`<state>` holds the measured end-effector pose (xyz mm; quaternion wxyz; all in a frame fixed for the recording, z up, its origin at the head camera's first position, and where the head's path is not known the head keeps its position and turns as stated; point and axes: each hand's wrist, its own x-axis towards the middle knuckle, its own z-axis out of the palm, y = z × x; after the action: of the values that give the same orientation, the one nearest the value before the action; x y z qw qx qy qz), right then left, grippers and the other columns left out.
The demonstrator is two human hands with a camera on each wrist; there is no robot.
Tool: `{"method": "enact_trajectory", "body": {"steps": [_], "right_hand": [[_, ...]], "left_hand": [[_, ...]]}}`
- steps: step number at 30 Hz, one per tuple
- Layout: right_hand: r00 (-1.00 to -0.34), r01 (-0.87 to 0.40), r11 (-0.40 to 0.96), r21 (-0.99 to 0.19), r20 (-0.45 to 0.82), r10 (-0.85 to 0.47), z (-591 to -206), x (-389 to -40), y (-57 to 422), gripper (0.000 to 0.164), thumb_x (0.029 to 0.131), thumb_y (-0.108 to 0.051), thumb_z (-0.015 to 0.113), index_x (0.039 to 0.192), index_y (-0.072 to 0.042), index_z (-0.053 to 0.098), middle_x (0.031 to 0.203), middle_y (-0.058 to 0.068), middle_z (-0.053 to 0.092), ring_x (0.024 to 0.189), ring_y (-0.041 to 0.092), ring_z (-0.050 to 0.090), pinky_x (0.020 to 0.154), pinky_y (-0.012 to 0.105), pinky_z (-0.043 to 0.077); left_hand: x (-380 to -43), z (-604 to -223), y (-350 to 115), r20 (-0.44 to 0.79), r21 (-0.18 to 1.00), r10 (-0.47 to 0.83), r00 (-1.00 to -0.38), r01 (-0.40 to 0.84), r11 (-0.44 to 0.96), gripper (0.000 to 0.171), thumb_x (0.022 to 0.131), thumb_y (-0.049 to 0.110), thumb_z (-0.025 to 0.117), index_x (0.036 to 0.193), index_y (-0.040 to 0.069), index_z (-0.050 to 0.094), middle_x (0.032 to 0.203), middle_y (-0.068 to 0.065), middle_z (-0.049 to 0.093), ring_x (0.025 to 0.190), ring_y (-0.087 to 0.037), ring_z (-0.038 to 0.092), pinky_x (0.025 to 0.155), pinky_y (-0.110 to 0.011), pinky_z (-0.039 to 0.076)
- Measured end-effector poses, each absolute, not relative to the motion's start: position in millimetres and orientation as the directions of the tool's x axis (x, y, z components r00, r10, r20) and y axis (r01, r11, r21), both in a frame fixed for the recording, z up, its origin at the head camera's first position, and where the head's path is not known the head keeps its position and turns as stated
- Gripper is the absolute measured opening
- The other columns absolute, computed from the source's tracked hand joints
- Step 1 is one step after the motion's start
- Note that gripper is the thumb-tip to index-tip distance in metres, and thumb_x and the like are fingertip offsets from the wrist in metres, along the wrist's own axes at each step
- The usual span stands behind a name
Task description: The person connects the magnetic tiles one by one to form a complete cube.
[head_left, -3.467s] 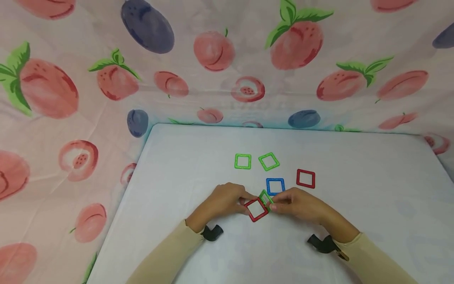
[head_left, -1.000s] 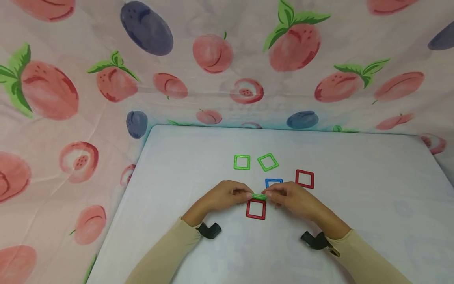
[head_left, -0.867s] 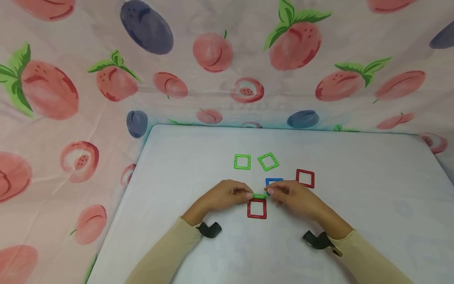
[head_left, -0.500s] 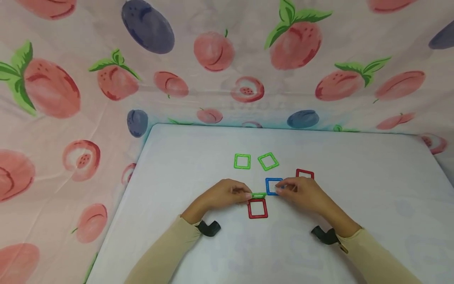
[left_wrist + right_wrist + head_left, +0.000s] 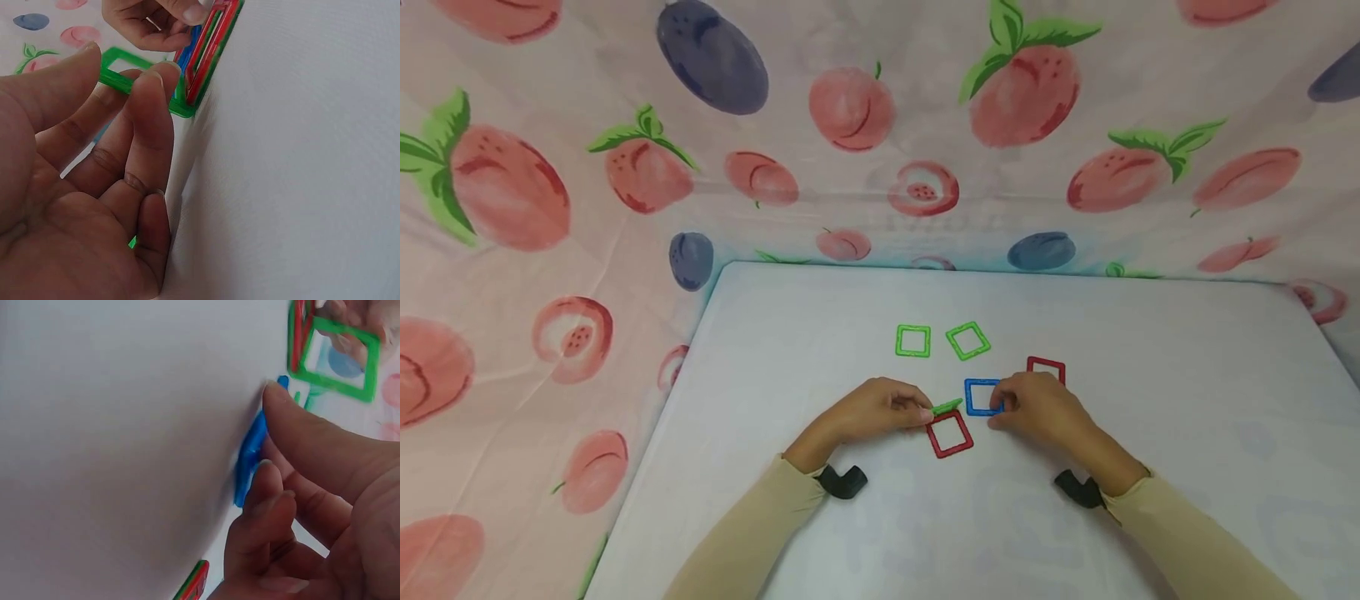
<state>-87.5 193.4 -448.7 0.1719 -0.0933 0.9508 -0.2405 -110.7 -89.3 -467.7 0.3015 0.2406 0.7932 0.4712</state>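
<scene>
My left hand (image 5: pixel 880 408) pinches a green square magnetic tile (image 5: pixel 947 407), an open frame standing on edge. At its foot, a red square tile (image 5: pixel 955 452) lies flat on the table. In the left wrist view, thumb and fingertips are at one side of the green tile (image 5: pixel 115 79), and a green edge shows along the underside of the red tile (image 5: pixel 199 72). My right hand (image 5: pixel 1037 408) grips the right side of a blue square tile (image 5: pixel 968 398). The right wrist view has thumb and fingers on the blue tile's edge (image 5: pixel 250 450).
Two green square tiles lie farther back, one straight (image 5: pixel 899 341) and one turned (image 5: pixel 975 355). Another red square tile (image 5: pixel 1047 362) is partly hidden behind my right hand. The white table (image 5: pixel 820 542) meets a fruit-print cloth (image 5: pixel 850 192) at its back and left.
My right hand has left the green tile and moved right to the blue tile, which has shifted slightly. Still in my left hand, the green tile has turned with the red one.
</scene>
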Motion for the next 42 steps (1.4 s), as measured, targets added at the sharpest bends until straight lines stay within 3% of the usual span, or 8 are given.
{"method": "enact_trajectory", "body": {"steps": [9, 23, 28, 34, 42], "right_hand": [[-0.913, -0.119, 0.89, -0.439, -0.303, -0.271, -448.5, -86.2, 189.6, 0.016, 0.085, -0.023, 0.083, 0.082, -0.015, 0.071, 0.071, -0.003, 0.057, 0.07, 0.015, 0.052, 0.062, 0.03, 0.043], [-0.891, -0.119, 0.745, -0.656, -0.261, -0.372, -438.6, -81.4, 202.5, 0.013, 0.098, -0.021, 0.068, 0.092, -0.01, 0.063, 0.072, -0.001, 0.046, 0.071, 0.014, 0.047, 0.061, 0.026, 0.036], [-0.866, -0.031, 0.703, -0.711, -0.331, -0.374, -433.8, -82.8, 206.0, 0.019, 0.1, -0.027, 0.066, 0.095, -0.01, 0.063, 0.071, 0.001, 0.046, 0.071, 0.016, 0.048, 0.06, 0.027, 0.036], [-0.787, 0.157, 0.592, -0.791, -0.462, -0.409, -442.5, -85.2, 207.6, 0.025, 0.103, -0.03, 0.062, 0.102, -0.006, 0.064, 0.071, 0.005, 0.051, 0.07, 0.019, 0.049, 0.061, 0.027, 0.038], [-0.734, 0.228, 0.498, -0.837, -0.484, -0.477, -450.2, -86.6, 209.1, 0.028, 0.105, -0.028, 0.058, 0.102, 0.0, 0.059, 0.078, 0.01, 0.052, 0.069, 0.019, 0.041, 0.059, 0.028, 0.032]], "left_hand": [[-112.2, -471.3, -88.6, -0.238, 0.913, 0.679, -0.695, 0.079, 0.401, 0.018, 0.098, 0.031, 0.071, 0.108, 0.018, 0.076, 0.091, 0.0, 0.077, 0.081, -0.017, 0.07, 0.077, -0.027, 0.052], [-112.3, -469.9, -88.8, -0.271, 0.907, 0.669, -0.692, 0.05, 0.419, 0.013, 0.098, 0.03, 0.07, 0.107, 0.022, 0.075, 0.093, 0.001, 0.078, 0.083, -0.016, 0.072, 0.079, -0.027, 0.054], [-112.4, -467.1, -88.9, -0.276, 0.904, 0.664, -0.695, 0.048, 0.425, 0.014, 0.099, 0.031, 0.07, 0.108, 0.023, 0.075, 0.094, 0.001, 0.078, 0.084, -0.016, 0.072, 0.081, -0.027, 0.054], [-112.5, -468.0, -90.0, -0.279, 0.903, 0.661, -0.697, 0.043, 0.427, 0.018, 0.099, 0.032, 0.069, 0.111, 0.02, 0.075, 0.094, 0.001, 0.078, 0.084, -0.016, 0.072, 0.082, -0.027, 0.053], [-112.7, -471.2, -89.2, -0.274, 0.912, 0.669, -0.691, 0.033, 0.408, 0.019, 0.099, 0.031, 0.069, 0.111, 0.018, 0.075, 0.094, 0.0, 0.077, 0.083, -0.017, 0.072, 0.081, -0.028, 0.055]]}}
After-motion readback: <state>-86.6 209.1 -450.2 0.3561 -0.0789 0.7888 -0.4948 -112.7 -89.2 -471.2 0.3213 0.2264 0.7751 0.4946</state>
